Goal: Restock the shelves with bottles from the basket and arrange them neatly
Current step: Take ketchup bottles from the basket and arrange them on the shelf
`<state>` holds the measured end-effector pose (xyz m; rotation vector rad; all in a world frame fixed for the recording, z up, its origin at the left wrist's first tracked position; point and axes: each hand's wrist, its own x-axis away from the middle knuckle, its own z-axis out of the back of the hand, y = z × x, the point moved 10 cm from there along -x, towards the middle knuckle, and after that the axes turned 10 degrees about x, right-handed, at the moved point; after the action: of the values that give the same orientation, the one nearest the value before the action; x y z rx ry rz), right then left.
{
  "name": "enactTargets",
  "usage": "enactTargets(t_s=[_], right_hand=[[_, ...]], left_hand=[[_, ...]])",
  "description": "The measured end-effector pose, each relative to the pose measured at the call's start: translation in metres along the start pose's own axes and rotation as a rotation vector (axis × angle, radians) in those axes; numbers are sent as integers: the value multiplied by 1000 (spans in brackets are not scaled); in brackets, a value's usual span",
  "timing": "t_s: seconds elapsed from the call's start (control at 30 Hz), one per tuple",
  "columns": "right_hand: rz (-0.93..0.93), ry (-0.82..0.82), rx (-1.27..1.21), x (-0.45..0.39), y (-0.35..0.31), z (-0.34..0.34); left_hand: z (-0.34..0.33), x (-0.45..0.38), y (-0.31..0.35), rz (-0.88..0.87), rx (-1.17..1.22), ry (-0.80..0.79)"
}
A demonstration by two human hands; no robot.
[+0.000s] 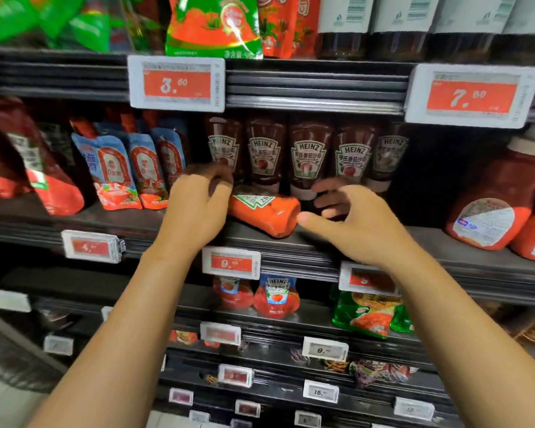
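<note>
Because one ketchup bottle point(264, 215) lies on its side at the near edge of the shelf point(368, 242), in front of the upright Heinz row point(309, 156), both hands are at it, seemingly to stand it up: the left hand point(195, 208) curls round its far-left end, probably the cap end, while the right hand point(352, 217) hovers with fingers loosely spread, thumb just touching the bottle's base, likely to steady it
</note>
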<state>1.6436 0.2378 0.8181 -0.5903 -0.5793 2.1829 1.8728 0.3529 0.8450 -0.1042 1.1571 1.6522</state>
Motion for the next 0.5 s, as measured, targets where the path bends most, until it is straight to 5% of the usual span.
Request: enactTargets(t_s=[0.27,0.5], right_hand=[[77,-150,214,-16,-35,-57],[101,-85,-99,-10,-20,-33]], left_hand=[[-15,8,-46,272,165,-221],[-24,11,-40,308,229,-221]])
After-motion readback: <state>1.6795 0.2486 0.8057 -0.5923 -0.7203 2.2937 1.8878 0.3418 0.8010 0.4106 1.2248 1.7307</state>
